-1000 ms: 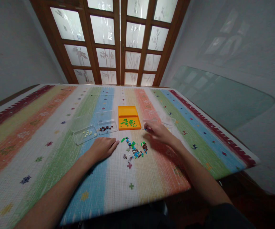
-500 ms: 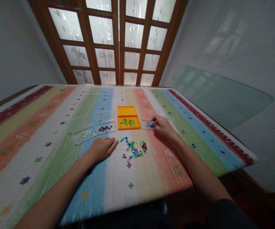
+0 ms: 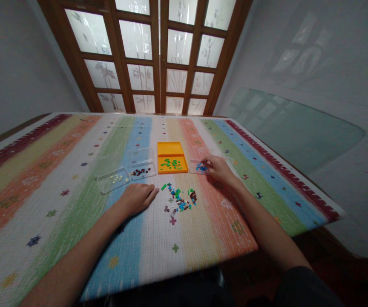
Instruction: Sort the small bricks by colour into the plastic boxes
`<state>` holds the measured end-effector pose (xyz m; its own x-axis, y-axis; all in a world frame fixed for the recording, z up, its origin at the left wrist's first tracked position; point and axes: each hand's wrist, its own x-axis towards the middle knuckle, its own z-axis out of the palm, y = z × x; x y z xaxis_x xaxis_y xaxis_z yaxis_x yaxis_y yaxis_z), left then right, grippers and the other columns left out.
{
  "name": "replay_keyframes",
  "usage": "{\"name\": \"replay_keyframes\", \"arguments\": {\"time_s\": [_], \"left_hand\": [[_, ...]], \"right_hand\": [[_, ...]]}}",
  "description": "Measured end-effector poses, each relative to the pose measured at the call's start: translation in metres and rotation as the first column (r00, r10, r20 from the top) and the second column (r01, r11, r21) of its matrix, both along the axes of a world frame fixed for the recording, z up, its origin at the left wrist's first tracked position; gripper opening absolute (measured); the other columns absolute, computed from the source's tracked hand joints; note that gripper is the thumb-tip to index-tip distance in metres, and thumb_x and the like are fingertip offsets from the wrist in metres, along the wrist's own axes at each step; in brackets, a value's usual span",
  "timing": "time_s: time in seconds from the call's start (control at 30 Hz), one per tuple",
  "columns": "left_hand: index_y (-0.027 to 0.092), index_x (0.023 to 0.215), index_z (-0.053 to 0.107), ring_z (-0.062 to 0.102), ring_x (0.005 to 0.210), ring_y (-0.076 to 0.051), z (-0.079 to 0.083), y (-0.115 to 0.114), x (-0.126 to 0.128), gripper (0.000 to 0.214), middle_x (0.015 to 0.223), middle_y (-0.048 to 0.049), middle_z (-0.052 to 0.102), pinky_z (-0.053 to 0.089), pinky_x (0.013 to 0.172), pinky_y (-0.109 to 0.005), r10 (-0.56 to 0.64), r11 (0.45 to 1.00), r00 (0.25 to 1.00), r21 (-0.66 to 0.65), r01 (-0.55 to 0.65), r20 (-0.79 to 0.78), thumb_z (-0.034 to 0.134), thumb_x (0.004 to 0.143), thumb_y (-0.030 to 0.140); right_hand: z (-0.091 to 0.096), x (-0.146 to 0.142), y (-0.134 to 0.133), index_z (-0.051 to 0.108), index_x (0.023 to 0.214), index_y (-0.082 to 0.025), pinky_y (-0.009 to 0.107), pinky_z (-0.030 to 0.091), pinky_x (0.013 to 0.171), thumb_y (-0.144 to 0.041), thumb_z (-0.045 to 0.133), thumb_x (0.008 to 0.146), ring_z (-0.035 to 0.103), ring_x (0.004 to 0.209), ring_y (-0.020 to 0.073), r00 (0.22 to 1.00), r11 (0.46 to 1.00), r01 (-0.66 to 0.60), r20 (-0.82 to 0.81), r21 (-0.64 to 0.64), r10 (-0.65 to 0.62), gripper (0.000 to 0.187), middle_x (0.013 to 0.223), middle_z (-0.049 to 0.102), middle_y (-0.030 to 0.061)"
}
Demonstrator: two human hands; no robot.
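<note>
A small heap of mixed coloured bricks (image 3: 180, 200) lies on the striped tablecloth (image 3: 59, 192) in front of me. My left hand (image 3: 137, 198) rests flat and open on the cloth, just left of the heap. My right hand (image 3: 219, 168) reaches over a clear tray with blue bricks (image 3: 198, 167), fingers curled together at its right edge; whether they pinch a brick is too small to tell. An orange tray with green bricks (image 3: 171, 161) sits behind the heap.
Left of the orange tray stand a clear tray with dark red bricks (image 3: 142, 169) and a clear tray with pale yellow bricks (image 3: 112, 179). Another clear tray (image 3: 227, 161) sits behind my right hand. The table's near edge (image 3: 171, 277) and right edge (image 3: 299, 179) drop away.
My right hand moved from the heap's upper right edge back and to the right, to the tray with blue bricks, and stays there. My left hand has not moved.
</note>
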<state>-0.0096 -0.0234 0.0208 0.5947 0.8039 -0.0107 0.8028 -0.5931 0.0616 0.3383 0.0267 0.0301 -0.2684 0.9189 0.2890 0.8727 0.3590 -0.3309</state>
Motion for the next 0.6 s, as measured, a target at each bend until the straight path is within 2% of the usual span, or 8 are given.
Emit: {"name": "replay_keyframes", "arguments": {"time_s": [0.17, 0.33, 0.47, 0.6], "left_hand": [[0.018, 0.083, 0.064, 0.068, 0.074, -0.023, 0.000, 0.000, 0.000, 0.049, 0.081, -0.0115, 0.073, 0.045, 0.067, -0.032, -0.003, 1.000, 1.000, 0.001, 0.003, -0.003, 0.026, 0.105, 0.041], [0.017, 0.083, 0.064, 0.069, 0.075, -0.024, 0.001, 0.000, 0.001, 0.050, 0.081, -0.0117, 0.073, 0.045, 0.068, -0.032, 0.001, 1.000, 1.000, -0.005, -0.001, -0.015, 0.025, 0.105, 0.041], [0.017, 0.082, 0.064, 0.069, 0.075, -0.024, 0.000, 0.000, 0.001, 0.050, 0.080, -0.0117, 0.073, 0.045, 0.068, -0.033, 0.004, 1.000, 1.000, -0.007, -0.004, 0.004, 0.026, 0.105, 0.040], [0.017, 0.083, 0.064, 0.069, 0.076, -0.024, 0.000, 0.000, 0.001, 0.050, 0.081, -0.0114, 0.073, 0.045, 0.068, -0.033, 0.003, 1.000, 1.000, -0.013, -0.003, -0.001, 0.026, 0.105, 0.040]], "right_hand": [[0.000, 0.001, 0.000, 0.077, 0.097, -0.016, 0.032, 0.048, 0.077, -0.012, 0.064, 0.084, 0.070, 0.086, 0.0236, 1.000, 1.000, -0.012, -0.022, 0.001, 0.012, 0.019, 0.098, 0.077, 0.0133], [0.001, 0.003, 0.000, 0.079, 0.093, -0.019, 0.030, 0.047, 0.072, -0.015, 0.067, 0.080, 0.069, 0.078, 0.0224, 0.999, 1.000, -0.011, -0.031, 0.013, 0.011, 0.019, 0.090, 0.078, 0.0103], [0.009, 0.003, -0.004, 0.079, 0.090, -0.018, 0.030, 0.046, 0.071, -0.008, 0.059, 0.076, 0.067, 0.075, 0.0207, 0.996, 0.992, -0.022, -0.088, 0.125, 0.033, 0.026, 0.088, 0.077, 0.0093], [0.022, -0.004, -0.016, 0.077, 0.089, -0.018, 0.029, 0.044, 0.068, -0.009, 0.052, 0.080, 0.062, 0.070, 0.0175, 0.973, 0.973, -0.080, -0.196, 0.217, 0.124, 0.028, 0.083, 0.074, 0.0070]]}}
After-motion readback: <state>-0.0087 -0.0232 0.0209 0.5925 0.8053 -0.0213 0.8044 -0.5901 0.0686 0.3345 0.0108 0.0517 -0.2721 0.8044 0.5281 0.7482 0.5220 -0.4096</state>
